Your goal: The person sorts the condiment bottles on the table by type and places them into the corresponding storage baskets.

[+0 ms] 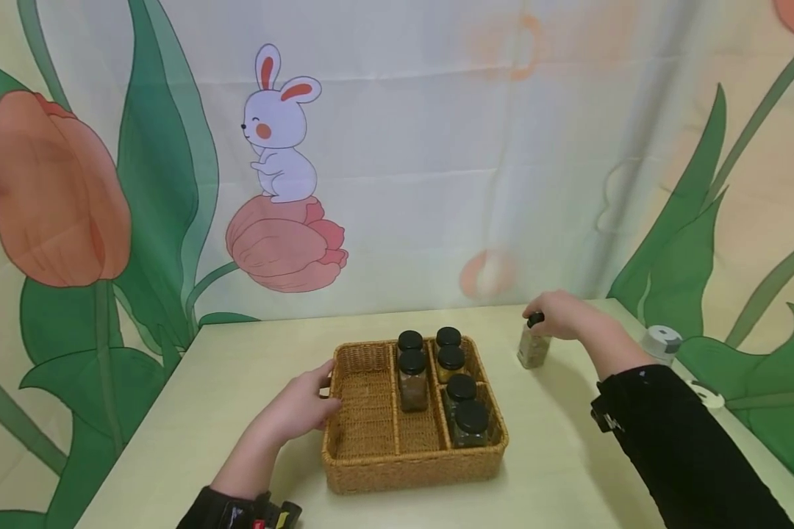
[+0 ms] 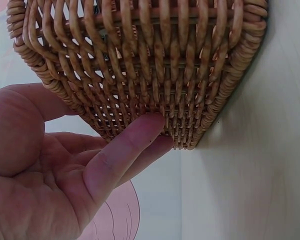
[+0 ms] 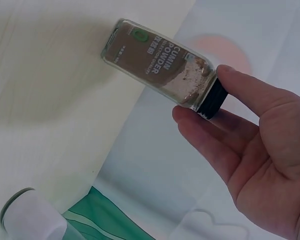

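Observation:
A woven basket (image 1: pixel 364 470) with compartments sits on the table. My left hand (image 1: pixel 298 408) grips its left wall; in the left wrist view the fingers (image 2: pixel 125 152) lie along the outer weave. Several black-capped spice jars (image 1: pixel 413 386) stand in the middle and right compartments, while the left compartment holds nothing. Right of the basket, my right hand (image 1: pixel 559 314) pinches the black cap of a glass jar of cumin powder (image 3: pixel 157 62). This jar is slightly tilted, brown powder inside; I cannot tell whether its base touches the table.
A white container with a grey top (image 1: pixel 662 342) stands at the table's right side, beyond my right forearm. Near it is a white round object (image 1: pixel 708 395), partly hidden by the sleeve. A printed curtain (image 1: pixel 410 162) hangs behind the table's far edge.

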Action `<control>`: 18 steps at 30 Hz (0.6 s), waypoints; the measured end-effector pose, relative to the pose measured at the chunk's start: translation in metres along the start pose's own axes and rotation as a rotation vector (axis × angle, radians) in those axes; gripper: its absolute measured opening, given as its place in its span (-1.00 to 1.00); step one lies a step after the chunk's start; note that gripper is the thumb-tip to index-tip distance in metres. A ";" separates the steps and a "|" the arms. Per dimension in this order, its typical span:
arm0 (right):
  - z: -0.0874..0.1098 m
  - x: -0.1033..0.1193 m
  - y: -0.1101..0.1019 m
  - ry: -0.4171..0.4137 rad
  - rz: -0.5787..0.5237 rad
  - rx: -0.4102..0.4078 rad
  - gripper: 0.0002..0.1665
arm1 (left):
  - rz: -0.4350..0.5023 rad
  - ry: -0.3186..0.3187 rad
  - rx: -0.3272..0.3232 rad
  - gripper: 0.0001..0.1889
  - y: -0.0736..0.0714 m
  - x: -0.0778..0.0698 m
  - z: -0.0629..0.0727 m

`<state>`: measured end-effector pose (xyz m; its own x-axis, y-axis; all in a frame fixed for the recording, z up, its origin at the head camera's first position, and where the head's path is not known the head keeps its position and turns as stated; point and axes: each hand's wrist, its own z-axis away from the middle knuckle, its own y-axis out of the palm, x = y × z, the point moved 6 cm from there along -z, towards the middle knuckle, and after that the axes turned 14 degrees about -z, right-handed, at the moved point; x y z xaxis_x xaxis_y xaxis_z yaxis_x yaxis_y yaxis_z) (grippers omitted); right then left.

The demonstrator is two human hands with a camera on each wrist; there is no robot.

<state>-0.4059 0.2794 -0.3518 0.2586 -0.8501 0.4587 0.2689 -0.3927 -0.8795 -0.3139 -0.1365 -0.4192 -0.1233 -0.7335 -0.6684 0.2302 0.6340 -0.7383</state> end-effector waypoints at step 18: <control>-0.001 0.001 -0.003 -0.002 0.025 0.021 -0.58 | 0.006 -0.009 -0.002 -0.16 0.002 0.000 -0.004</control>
<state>-0.4076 0.2795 -0.3493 0.2676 -0.8588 0.4368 0.2820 -0.3636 -0.8878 -0.3177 -0.1340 -0.4206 -0.1128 -0.7317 -0.6722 0.2293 0.6391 -0.7341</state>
